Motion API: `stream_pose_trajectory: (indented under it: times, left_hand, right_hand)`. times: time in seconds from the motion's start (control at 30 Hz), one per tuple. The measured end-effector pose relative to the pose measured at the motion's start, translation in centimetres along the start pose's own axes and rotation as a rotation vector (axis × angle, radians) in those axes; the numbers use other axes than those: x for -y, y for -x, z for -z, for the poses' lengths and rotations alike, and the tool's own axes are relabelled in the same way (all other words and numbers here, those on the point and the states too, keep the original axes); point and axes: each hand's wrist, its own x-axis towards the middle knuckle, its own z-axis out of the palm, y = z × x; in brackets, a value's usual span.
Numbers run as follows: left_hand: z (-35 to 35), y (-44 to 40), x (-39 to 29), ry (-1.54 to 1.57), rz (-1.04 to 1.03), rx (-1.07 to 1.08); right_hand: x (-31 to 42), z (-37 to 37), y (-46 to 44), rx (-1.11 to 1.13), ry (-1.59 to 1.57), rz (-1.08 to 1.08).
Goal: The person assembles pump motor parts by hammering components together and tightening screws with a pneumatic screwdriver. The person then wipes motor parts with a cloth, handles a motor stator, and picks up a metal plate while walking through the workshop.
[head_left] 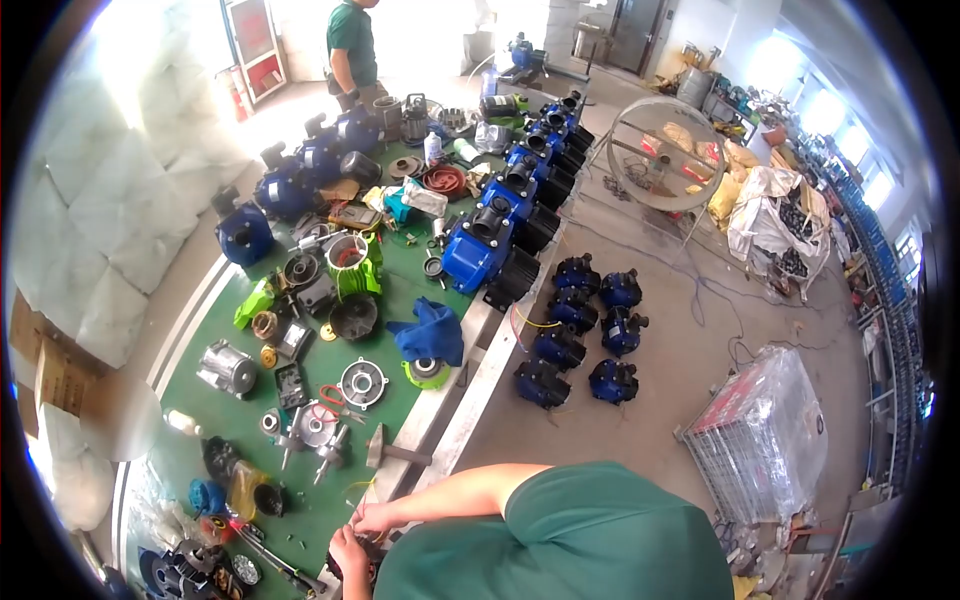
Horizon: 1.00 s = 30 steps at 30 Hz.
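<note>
In the head view, the person's right hand (376, 516) and left hand (347, 551) are close together at the near edge of the green-topped bench (215, 325), fingers bent over a dark part (375, 551) between them and the green shirt (560, 545). The part is mostly hidden, so how tightly either hand grips, or on what, cannot be told. A thin yellow wire (361, 484) rises beside the right hand; a hammer (398, 453) lies just beyond.

Two working hands (375, 518), one hammer (402, 455), one blue cloth (430, 330), one large fan (663, 161); floor, seven blue pumps (613, 381).
</note>
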Motion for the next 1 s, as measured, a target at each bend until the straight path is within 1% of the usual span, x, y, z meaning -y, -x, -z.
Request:
stream_pose_trajectory:
  times: [0.1, 0.13, 0.17, 0.2, 0.23, 0.27, 0.3, 0.33, 0.37, 0.4, 0.43, 0.47, 0.5, 0.53, 0.57, 0.63, 0.67, 0.77, 0.83, 0.97, 1.0]
  left_hand:
    - [-0.2, 0.3, -0.7, -0.090, -0.185, -0.079]
    - [-0.2, -0.1, 0.5, -0.179, -0.187, -0.035]
    - [0.0, 0.5, -0.9, -0.163, -0.236, -0.037]
    - [0.6, 0.8, -1.6, -0.284, -0.134, 0.015]
    - [1.1, 1.5, -4.3, -0.407, -0.055, 0.007]
    - [1.1, 1.0, -2.5, -0.507, -0.140, 0.003]
    - [1.1, 0.7, -2.9, -0.291, 0.014, -0.132]
    - [0.7, 0.4, -1.5, -0.157, 0.055, -0.259]
    - [1.3, 0.7, -2.8, 0.096, 0.152, -0.283]
    - [1.4, 0.1, 0.9, 0.333, 0.358, -0.184]
    - [2.5, 0.8, -0.9, 0.616, 0.547, -0.093]
    - [2.8, 1.2, -0.5, 0.861, 0.659, -0.066]
    - [3.1, 2.1, 0.9, 1.056, 0.626, 0.007]
    - [3.7, 2.9, 0.4, 1.105, 0.640, 0.018]
    - [4.2, 3.6, -0.3, 1.154, 0.650, 0.038]
    - [3.8, 3.7, 0.8, 1.082, 0.603, 0.073]
    - [3.2, 3.5, 0.8, 1.012, 0.611, 0.038]
    - [1.7, 2.3, -1.0, 0.819, 0.573, 0.102]
    - [0.3, 1.5, -2.2, 0.711, 0.512, 0.101]
    - [-0.7, 0.2, -3.6, 0.614, 0.460, 0.052]
    - [-0.8, 0.0, -3.7, 0.650, 0.455, 0.003]
  right_hand:
    - [-1.3, 0.0, -1.0, -0.065, 0.046, 0.088]
    - [-2.8, 0.4, -2.4, -0.068, 0.071, 0.106]
    - [-2.1, 0.3, -1.5, -0.058, 0.060, 0.077]
    - [-2.4, 0.7, -1.9, -0.021, 0.103, 0.042]
    - [-1.9, 0.7, -1.8, -0.002, 0.243, 0.033]
    - [-2.6, 0.8, -2.2, 0.052, 0.001, -0.056]
    - [-1.6, 1.0, -1.5, -0.050, 0.171, -0.125]
    - [-5.4, 2.8, -4.5, 0.023, 0.257, -0.007]
    - [-4.6, 3.1, -2.4, 0.117, -0.105, 0.074]
    - [-3.5, 3.3, -1.9, 0.020, 0.041, 0.032]
    - [-2.5, 3.3, -1.1, 0.007, 0.023, 0.013]
    - [-1.6, 3.2, -0.2, -0.014, -0.012, 0.032]
    - [-2.5, 3.4, -0.4, -0.036, -0.129, 0.042]
    - [-1.3, 3.0, 0.4, -0.089, -0.160, 0.020]
    - [-1.6, 3.5, 0.1, -0.094, -0.049, 0.038]
    - [-1.4, 3.9, 0.6, -0.089, -0.029, 0.019]
    - [-1.3, 3.9, 0.7, -0.082, -0.084, -0.013]
    - [0.6, 2.6, 1.9, -0.169, -0.231, -0.007]
    - [0.6, 2.6, 1.8, -0.150, -0.298, 0.032]
    - [1.1, 3.0, 2.4, -0.071, -0.504, 0.035]
    - [1.2, 3.3, 2.5, -0.060, -0.555, 0.022]
